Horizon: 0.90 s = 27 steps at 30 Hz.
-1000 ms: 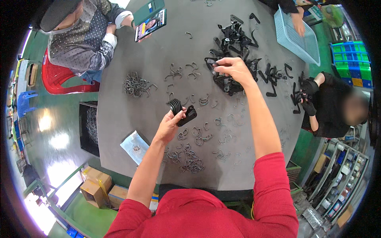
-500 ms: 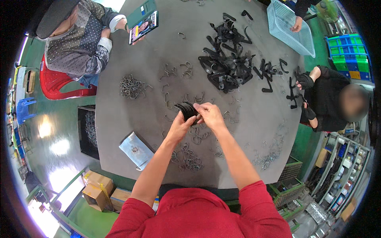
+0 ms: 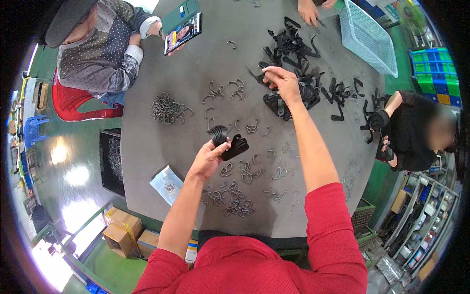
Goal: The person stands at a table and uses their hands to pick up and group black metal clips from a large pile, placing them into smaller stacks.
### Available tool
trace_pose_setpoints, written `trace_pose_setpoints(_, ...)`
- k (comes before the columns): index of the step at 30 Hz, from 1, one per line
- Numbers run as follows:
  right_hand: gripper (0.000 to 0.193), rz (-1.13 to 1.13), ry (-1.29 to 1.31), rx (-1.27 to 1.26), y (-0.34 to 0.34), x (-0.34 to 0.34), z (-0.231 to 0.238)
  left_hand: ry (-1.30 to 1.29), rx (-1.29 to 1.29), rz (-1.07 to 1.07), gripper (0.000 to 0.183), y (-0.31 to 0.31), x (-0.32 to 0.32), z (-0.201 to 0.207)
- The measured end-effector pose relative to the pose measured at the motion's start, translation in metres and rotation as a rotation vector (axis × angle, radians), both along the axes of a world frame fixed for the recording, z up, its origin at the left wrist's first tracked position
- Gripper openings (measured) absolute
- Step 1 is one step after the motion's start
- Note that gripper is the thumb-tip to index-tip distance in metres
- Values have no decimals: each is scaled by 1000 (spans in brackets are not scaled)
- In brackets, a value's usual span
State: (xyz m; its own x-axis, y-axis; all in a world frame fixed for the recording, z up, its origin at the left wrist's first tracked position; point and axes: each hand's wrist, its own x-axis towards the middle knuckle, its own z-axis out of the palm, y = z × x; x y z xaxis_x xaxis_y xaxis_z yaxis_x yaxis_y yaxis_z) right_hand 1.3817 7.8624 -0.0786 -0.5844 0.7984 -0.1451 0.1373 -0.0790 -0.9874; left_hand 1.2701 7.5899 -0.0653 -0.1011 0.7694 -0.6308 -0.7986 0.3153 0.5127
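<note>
My left hand [image 3: 207, 159] is closed around a fanned stack of flat black curved strips [image 3: 236, 148], held above the middle of the table. Its thumb presses across the stack, and the rounded ends stick out on the right. Stretched far forward, my right hand [image 3: 286, 86] is at the left side of a heap of similar black strips [image 3: 290, 43]. Thumb and fingers are pinched together on a dark, motion-blurred black strip [image 3: 255, 75]. Small bent metal wire hooks [image 3: 239, 203] lie scattered around and below my left hand.
A denser cluster of wire hooks [image 3: 169, 109] lies at left, near a light blue pouch [image 3: 166, 185]. At left a person holds a phone [image 3: 183, 34]. Another works at right with black strips [image 3: 338, 90]. Hands [image 3: 308, 11] reach in beside a blue basket [image 3: 367, 41].
My right hand has left the stack and reached forward to the heap. My left hand keeps the stack, now slightly further left. At the far edge, another person's hands have moved from the basket towards the heap.
</note>
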Motion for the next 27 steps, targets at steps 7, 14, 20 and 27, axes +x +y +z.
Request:
trace_pose_setpoints(7, 17, 503, -24, -735, -49, 21, 31, 101, -25, 23, 23, -3, -8, -2)
trace_pose_setpoints(14, 16, 499, -56, -883, -84, 12, 24, 69, 110, -142, 33, 23, 21, 13)
trace_pose_setpoints(20, 13, -172, -658, 380, 1, 11, 0, 7, 70, -124, 27, 24, 26, -1)
trace_pose_setpoints(27, 20, -91, -1239, 348, 71, -5, -29, 17, 15, -88, 29, 22, 20, 0)
